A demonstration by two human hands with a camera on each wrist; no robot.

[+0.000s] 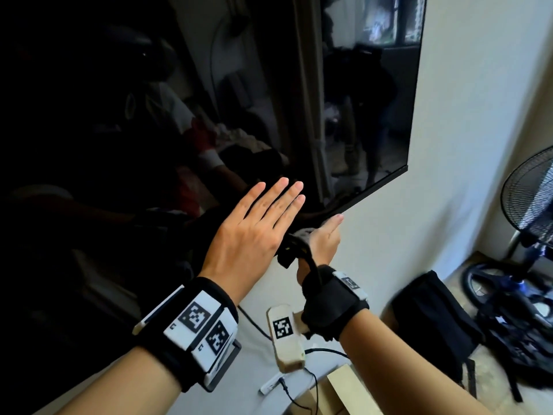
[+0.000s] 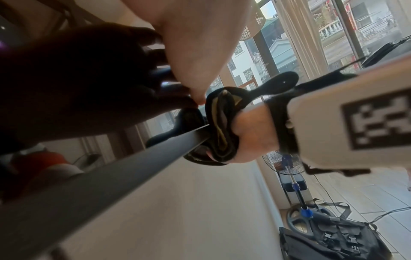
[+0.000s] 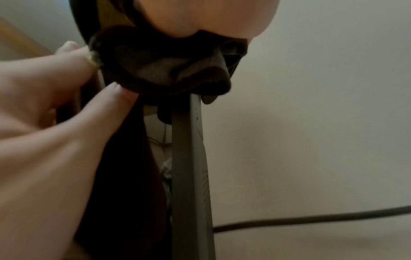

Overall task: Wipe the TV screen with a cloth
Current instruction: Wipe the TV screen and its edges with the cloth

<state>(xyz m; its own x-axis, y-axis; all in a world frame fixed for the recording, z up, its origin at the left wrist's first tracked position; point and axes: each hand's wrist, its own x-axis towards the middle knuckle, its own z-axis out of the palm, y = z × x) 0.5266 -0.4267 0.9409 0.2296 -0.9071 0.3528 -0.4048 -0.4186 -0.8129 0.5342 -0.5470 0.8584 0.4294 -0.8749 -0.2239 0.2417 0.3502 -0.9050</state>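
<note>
Head view: right hand [image 1: 321,244] grips cloth [image 1: 294,247], half hidden behind flat left hand [image 1: 254,232].

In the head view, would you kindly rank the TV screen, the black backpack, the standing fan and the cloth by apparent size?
1. TV screen
2. Black backpack
3. Standing fan, cropped by the frame, so unsure against the backpack
4. Cloth

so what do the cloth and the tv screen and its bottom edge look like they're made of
Cloth: soft dark fabric, bunched in folds in the right hand; the weave is too blurred to tell.
TV screen: glossy black, probably glass or hard plastic, since it mirrors the room.
Bottom edge: matte grey, smooth, plastic or metal.
</note>
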